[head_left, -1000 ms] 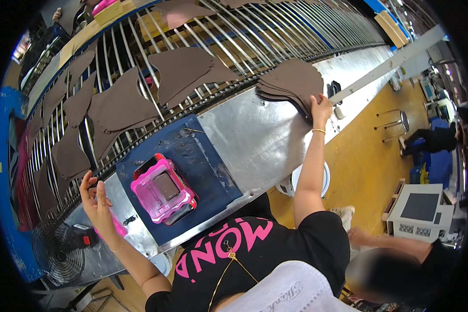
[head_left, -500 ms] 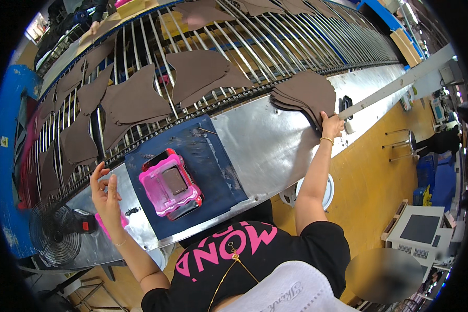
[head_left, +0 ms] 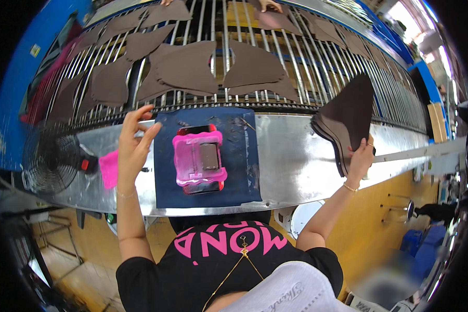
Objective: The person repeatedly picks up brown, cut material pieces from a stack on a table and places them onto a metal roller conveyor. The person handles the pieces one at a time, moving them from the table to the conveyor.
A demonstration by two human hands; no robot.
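My right hand [head_left: 363, 156] grips the lower edge of a brown sheet piece [head_left: 356, 106], a flat cut shape with curved sides. The piece stands tilted up off a stack of like brown pieces [head_left: 332, 136] on the metal table. My left hand [head_left: 135, 143] hovers by the left edge of a dark blue mat [head_left: 239, 182], fingers apart and holding nothing. A pink tray-like frame [head_left: 190, 164] lies on the mat over a red and black object [head_left: 211, 185]. Inside the pink frame shows a brown rectangle [head_left: 210, 156].
Beyond the metal table [head_left: 286, 156] runs a conveyor of metal rods [head_left: 221, 47] bearing several brown pieces [head_left: 184, 67]. Another person's hand [head_left: 269, 5] touches a piece on its far side. A black fan [head_left: 49, 161] and a pink item [head_left: 109, 170] stand left; a pale bar [head_left: 416, 152] crosses at right.
My right hand has raised the top brown piece from the stack. My left hand stays open. The view has turned, and another person's hands now show at the conveyor's far side.
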